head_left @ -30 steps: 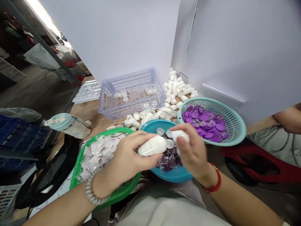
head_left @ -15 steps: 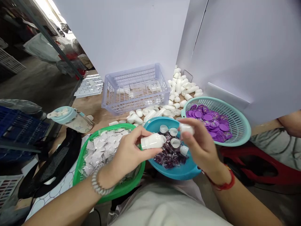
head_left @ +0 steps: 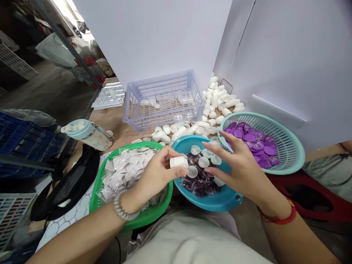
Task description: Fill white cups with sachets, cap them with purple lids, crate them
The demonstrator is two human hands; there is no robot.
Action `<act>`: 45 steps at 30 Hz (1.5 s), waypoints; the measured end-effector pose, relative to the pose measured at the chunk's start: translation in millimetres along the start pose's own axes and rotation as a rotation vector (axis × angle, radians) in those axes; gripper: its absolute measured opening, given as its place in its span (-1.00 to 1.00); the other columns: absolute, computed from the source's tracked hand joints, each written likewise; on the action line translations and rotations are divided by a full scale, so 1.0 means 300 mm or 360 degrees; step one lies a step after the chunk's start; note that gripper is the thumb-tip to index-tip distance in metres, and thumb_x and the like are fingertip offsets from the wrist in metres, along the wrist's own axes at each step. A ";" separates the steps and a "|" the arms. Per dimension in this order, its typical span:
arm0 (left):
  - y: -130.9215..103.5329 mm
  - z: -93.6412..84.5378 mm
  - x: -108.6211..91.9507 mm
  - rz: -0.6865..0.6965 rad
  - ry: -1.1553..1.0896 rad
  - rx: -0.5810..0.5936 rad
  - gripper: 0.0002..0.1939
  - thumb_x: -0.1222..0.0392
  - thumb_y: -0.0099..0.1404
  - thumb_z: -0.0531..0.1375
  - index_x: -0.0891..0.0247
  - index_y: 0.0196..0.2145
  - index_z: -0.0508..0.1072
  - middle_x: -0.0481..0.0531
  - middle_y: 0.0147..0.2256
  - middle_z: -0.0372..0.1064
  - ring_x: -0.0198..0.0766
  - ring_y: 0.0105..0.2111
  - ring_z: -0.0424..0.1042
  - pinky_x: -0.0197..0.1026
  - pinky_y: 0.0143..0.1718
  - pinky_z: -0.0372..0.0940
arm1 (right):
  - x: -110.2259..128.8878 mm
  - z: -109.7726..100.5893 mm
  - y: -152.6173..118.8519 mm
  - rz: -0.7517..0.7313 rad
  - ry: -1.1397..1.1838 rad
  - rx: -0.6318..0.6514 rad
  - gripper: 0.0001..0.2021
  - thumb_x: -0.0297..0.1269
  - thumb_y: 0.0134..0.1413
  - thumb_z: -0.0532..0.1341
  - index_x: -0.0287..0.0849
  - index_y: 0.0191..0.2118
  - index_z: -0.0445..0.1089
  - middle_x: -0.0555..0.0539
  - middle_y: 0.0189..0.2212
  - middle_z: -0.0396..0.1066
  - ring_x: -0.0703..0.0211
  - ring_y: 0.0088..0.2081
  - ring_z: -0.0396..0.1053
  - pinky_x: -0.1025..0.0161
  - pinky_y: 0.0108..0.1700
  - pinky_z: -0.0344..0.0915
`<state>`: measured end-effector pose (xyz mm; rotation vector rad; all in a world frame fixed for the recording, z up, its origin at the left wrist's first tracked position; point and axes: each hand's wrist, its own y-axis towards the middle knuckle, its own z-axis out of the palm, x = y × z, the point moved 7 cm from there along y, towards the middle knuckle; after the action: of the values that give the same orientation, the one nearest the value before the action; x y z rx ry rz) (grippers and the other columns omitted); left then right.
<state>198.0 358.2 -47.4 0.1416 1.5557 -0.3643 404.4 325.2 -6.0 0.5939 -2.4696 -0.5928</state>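
My left hand (head_left: 159, 167) pinches a small white plastic bottle (head_left: 176, 162) on its side, over the near-left part of the blue basin (head_left: 203, 202). In the basin lie several white caps (head_left: 204, 162) on top of dark purple sachets (head_left: 202, 187). My right hand (head_left: 239, 167) hovers above the basin's right side, thumb and fingers spread, with nothing gripped. A blurred white piece shows by its fingertips; whether they touch it I cannot tell.
A green basket (head_left: 95, 194) of white sachets stands left, and a pale teal basket (head_left: 295, 161) of purple discs right. Behind are loose white bottles (head_left: 214, 97) and a lilac crate (head_left: 165, 119). A tumbler (head_left: 93, 137) stands at the left. White panels rise at the back.
My right hand has opened and let go of the white piece it held, moving slightly right. The left hand still holds the bottle, now turned more end-on. The view has shifted a little.
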 end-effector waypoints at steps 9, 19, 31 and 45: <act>0.011 0.001 0.035 -0.0048 -0.0157 -0.0020 -0.30 -0.38 -0.03 0.52 0.12 -0.23 0.33 -0.05 -0.32 0.46 -0.19 -0.39 0.53 -0.19 -0.40 0.41 | 0.054 -0.050 -0.018 -0.0040 0.0419 -0.0371 -0.70 -0.34 0.30 0.36 0.03 0.11 0.51 -0.15 -0.05 0.56 -0.03 -0.05 0.58 0.04 -0.01 0.56; 0.047 -0.174 -0.114 0.0417 0.1737 -0.0025 -0.35 -0.10 0.45 0.26 0.08 0.39 0.30 0.21 0.51 0.08 0.19 0.52 0.00 0.30 0.50 -0.04 | -0.091 0.115 -0.127 0.0041 -0.0241 0.0502 -0.61 -0.08 0.44 0.17 -0.01 0.26 0.46 -0.29 0.25 0.41 -0.25 0.11 0.51 -0.14 0.03 0.52; 0.301 -0.814 0.216 -0.0936 0.1456 0.0145 -0.67 0.05 0.47 0.30 0.27 0.08 0.53 0.13 0.04 0.53 -0.09 -0.05 0.57 0.05 -0.02 0.53 | 0.040 0.193 -0.208 -0.0617 0.0004 0.0562 -0.63 -0.14 0.44 0.17 0.08 0.26 0.48 -0.09 0.04 0.62 0.02 -0.08 0.60 0.16 -0.12 0.56; 0.374 -0.739 0.287 -0.1009 0.1145 0.0445 -0.61 0.03 0.46 0.31 0.30 0.12 0.50 0.14 0.09 0.49 -0.02 0.00 0.54 0.08 0.01 0.52 | 0.042 0.232 -0.255 -0.0615 -0.0114 0.0606 -0.64 -0.22 0.40 0.19 0.02 0.22 0.50 -0.12 0.06 0.61 0.02 -0.12 0.60 0.18 -0.14 0.52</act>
<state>20.8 521.5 -152.8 -0.0178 2.2410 -1.1246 376.4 276.8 -94.0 1.2365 -2.5682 -0.2813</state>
